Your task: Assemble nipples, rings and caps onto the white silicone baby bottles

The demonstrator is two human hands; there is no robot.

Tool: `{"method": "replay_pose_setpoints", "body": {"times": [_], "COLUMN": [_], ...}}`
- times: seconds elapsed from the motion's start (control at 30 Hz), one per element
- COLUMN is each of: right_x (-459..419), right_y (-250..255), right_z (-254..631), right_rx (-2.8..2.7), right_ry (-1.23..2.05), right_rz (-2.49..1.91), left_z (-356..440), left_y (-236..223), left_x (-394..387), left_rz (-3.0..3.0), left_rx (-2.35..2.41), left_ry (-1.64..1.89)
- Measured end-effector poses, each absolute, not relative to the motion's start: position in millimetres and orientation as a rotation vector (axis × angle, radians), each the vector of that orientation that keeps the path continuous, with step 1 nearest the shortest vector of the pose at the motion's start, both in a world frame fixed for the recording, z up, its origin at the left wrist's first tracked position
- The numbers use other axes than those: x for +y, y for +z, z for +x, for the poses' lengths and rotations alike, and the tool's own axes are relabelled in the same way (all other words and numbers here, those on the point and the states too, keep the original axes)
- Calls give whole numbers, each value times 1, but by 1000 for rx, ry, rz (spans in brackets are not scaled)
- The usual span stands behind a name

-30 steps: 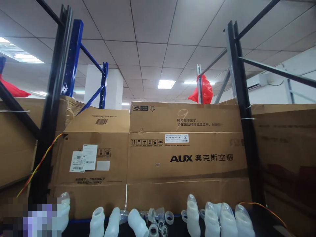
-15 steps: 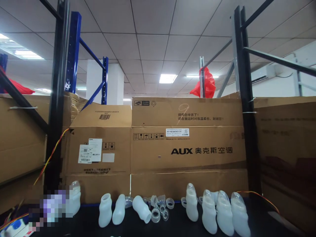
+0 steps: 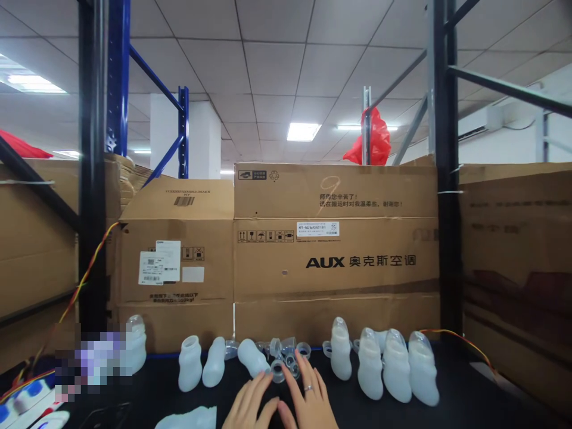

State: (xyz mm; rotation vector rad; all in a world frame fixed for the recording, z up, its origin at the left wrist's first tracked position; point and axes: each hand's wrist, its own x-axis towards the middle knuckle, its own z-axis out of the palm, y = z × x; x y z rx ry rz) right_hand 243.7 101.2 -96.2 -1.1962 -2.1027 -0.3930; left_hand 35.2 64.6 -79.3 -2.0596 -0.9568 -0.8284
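Both my hands lie flat on the black tabletop [image 3: 465, 405] at the bottom middle. My left hand [image 3: 251, 407] and my right hand [image 3: 308, 400] touch at the thumbs, fingers spread, holding nothing. Their fingertips reach toward a cluster of small clear rings and caps [image 3: 286, 360]. A tipped white bottle [image 3: 251, 357] lies just beyond my left fingers. Two open white bottles [image 3: 190, 371] stand to the left. Several capped white bottles [image 3: 384, 369] stand in a row to the right.
Large cardboard boxes [image 3: 335, 256] form a wall behind the table. Black rack posts [image 3: 92, 179] stand left and right [image 3: 447, 179]. A red-yellow wire [image 3: 89, 268] hangs at left. A white sheet [image 3: 190, 418] lies at the bottom edge, beside a blurred patch.
The view has tilted down, showing more of the table. Both my hands have come into view at the bottom, laid flat near the clear rings.
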Motion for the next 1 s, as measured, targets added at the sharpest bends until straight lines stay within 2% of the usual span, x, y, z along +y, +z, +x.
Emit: {"method": "replay_pose_setpoints", "body": {"times": [0.2, 0.57, 0.8, 1.0], "right_x": [92, 80, 82, 67], "right_y": [-77, -76, -73, -34], "right_z": [249, 254, 260, 266], "right_rx": [-2206, -1928, -1749, -1637], "right_ry": [125, 207, 361, 514], "right_rz": [-1436, -1272, -1264, -1081], "left_z": [25, 37, 36, 56], "left_y": [-34, -27, -16, -10], "left_x": [72, 63, 46, 25], "left_rz": [-2121, -2172, -2318, -2552], "left_rx": [-1136, -1281, -1083, -1329], "left_ry": [-644, -421, -884, -1350]}}
